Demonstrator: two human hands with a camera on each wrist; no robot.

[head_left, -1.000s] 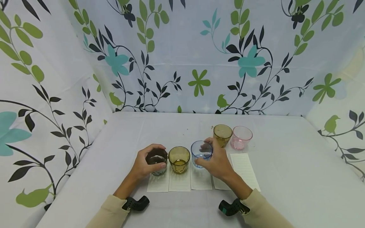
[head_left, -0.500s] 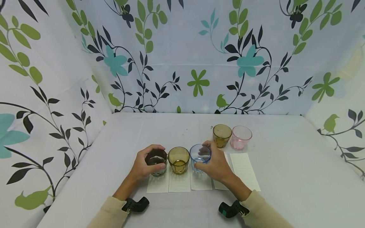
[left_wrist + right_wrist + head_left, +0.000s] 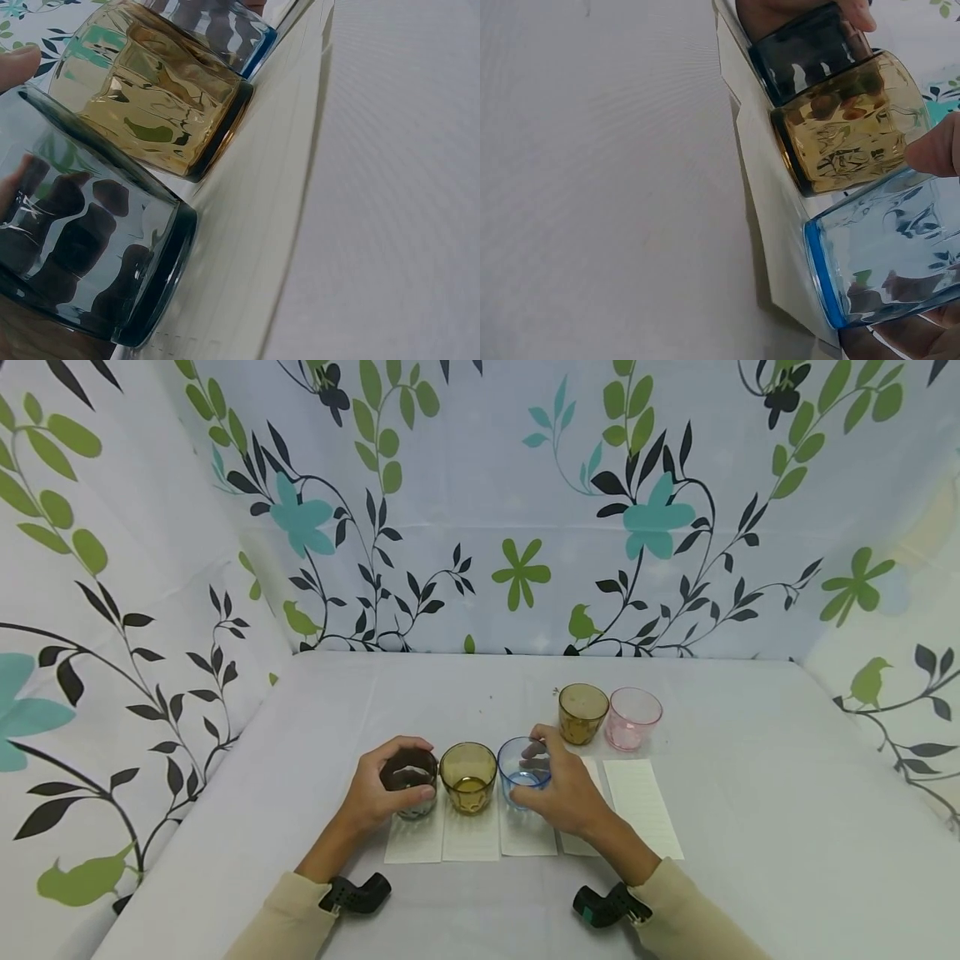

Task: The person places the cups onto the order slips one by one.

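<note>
Three glass tumblers stand side by side in a row on paper strips. At the left end, my left hand (image 3: 372,792) grips the dark grey tumbler (image 3: 415,779), thumb in front and fingers behind. The amber tumbler (image 3: 468,779) is in the middle, touched by neither hand. On the right is the clear blue tumbler (image 3: 517,774), which my right hand (image 3: 567,791) holds between thumb and fingers. The right wrist view shows the blue tumbler's base (image 3: 823,271) on the paper, close beside the amber one. Fingers show through the grey glass (image 3: 90,225) in the left wrist view.
Behind my right hand stand another amber tumbler (image 3: 582,714) and a pink tumbler (image 3: 633,718), side by side. Several pale paper strips (image 3: 643,806) lie in a row on the white table (image 3: 750,777). A leaf-patterned cloth (image 3: 465,468) hangs behind and at both sides.
My right hand has brought the blue tumbler slightly left and nearer to me, up against the middle amber one. The left hand and the grey tumbler stay in place. The head view shifts a little.
</note>
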